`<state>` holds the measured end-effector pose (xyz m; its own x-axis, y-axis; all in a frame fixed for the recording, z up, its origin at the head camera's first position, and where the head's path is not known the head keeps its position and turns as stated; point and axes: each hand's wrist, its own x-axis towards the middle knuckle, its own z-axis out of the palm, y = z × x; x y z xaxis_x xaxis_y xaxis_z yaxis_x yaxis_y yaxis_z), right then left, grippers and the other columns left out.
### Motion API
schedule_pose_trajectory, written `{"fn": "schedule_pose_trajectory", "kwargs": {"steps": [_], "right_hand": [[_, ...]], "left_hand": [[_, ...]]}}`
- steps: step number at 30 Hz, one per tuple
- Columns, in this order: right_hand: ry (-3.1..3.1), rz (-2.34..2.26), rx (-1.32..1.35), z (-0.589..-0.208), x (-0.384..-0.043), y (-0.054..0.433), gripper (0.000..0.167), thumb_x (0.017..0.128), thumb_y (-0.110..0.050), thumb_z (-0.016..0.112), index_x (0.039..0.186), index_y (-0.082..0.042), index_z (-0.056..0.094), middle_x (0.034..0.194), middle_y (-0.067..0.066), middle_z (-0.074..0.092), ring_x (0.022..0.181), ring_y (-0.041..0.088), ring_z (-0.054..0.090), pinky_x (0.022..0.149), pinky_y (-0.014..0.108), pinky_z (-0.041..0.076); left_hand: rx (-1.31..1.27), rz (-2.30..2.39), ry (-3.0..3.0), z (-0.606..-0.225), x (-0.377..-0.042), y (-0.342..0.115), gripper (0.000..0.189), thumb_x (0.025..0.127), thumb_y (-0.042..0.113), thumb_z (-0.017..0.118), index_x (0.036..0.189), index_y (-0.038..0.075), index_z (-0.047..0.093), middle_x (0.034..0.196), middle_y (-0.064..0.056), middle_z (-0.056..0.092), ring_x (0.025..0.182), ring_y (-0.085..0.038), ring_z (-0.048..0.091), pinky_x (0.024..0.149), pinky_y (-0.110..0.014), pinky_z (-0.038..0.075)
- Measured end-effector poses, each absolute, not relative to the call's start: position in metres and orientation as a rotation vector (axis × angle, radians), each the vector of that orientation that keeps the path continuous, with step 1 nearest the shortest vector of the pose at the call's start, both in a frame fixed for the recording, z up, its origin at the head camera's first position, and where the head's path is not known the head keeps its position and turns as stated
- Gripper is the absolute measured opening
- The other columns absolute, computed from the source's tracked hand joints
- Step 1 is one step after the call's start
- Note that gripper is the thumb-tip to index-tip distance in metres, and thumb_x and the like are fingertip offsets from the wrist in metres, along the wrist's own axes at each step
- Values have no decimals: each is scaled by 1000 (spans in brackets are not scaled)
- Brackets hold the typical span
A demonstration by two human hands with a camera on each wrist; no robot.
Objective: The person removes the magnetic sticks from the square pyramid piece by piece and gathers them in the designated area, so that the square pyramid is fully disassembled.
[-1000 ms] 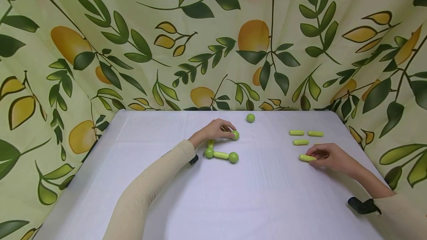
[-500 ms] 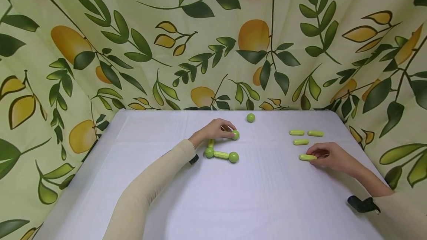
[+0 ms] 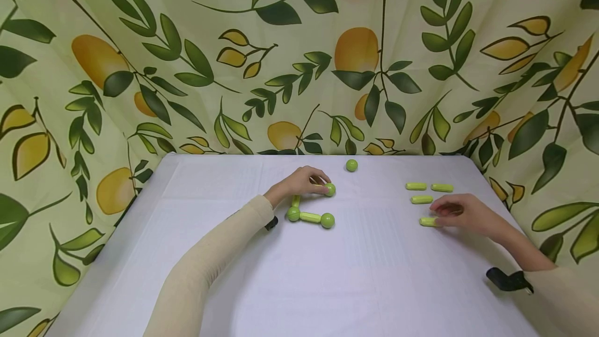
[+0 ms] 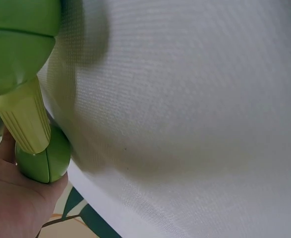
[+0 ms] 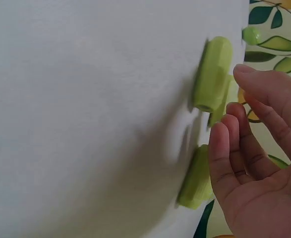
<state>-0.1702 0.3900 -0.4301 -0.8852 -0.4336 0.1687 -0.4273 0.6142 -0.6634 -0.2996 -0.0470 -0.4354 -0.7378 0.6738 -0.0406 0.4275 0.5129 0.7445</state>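
Note:
My left hand [image 3: 304,181] holds a green ball [image 3: 330,190] with the fingertips, toward the back of the white table. The left wrist view has that hand against a green ball [image 4: 48,157] joined to a yellow-green rod [image 4: 26,116]. Near the left hand lie joined pieces: a corner ball [image 3: 293,214], a rod [image 3: 311,217] and an end ball [image 3: 327,220]. Part of this frame is hidden behind the hand. My right hand [image 3: 472,217] hovers at a loose rod [image 3: 428,221], thumb and fingers apart with nothing gripped between them in the right wrist view.
Three more loose rods lie beyond the right hand: a left one [image 3: 416,186], a right one [image 3: 442,188] and a nearer one [image 3: 421,199]. A single green ball [image 3: 352,165] sits near the table's back edge. A leaf-patterned curtain [image 3: 299,66] surrounds the table.
My right hand has let go of the loose rod and lifted slightly away, its fingers parting. The rod stays about where it was. The left hand has kept its place on the ball.

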Motion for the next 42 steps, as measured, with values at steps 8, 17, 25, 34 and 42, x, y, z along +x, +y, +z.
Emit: {"fn": "schedule_pose_trajectory", "kwargs": {"steps": [8, 17, 25, 34, 42], "right_hand": [[2799, -1203, -716, -418, -186, 370, 25, 84, -1, 83, 107, 1, 73, 100, 13, 70, 86, 11, 64, 75, 16, 51], [2660, -1323, -689, -420, -208, 333, 28, 88, -6, 81, 113, 3, 71, 108, 18, 69, 90, 16, 64, 78, 21, 54], [2557, -1371, -732, -429, -225, 296, 29, 86, -6, 82, 112, 4, 72, 108, 18, 70, 91, 21, 65, 81, 24, 54], [2497, -1414, -728, -433, -234, 268, 30, 86, -6, 83, 112, 3, 72, 107, 17, 70, 93, 23, 65, 83, 25, 53], [2471, -1451, -736, -440, -241, 250, 30, 86, -6, 83, 112, 4, 72, 108, 18, 70, 95, 23, 65, 82, 24, 52]], "left_hand": [[907, 1070, 2457, -436, -301, -54, 28, 89, 13, 81, 115, 5, 73, 106, -2, 72, 99, -13, 66, 91, -23, 49], [951, 1072, 2466, -439, -301, -63, 21, 90, 8, 80, 109, 3, 73, 103, -3, 72, 98, -15, 66, 89, -23, 50], [935, 1075, 2488, -439, -295, -70, 18, 89, 6, 80, 106, 4, 74, 101, -1, 72, 98, -15, 65, 91, -26, 49], [938, 1073, 2502, -437, -292, -81, 17, 90, 4, 78, 107, 4, 74, 100, -1, 72, 99, -17, 64, 93, -29, 49], [969, 1078, 2500, -436, -292, -86, 17, 90, 3, 78, 106, 3, 74, 101, -2, 72, 101, -18, 64, 94, -28, 49]]}}
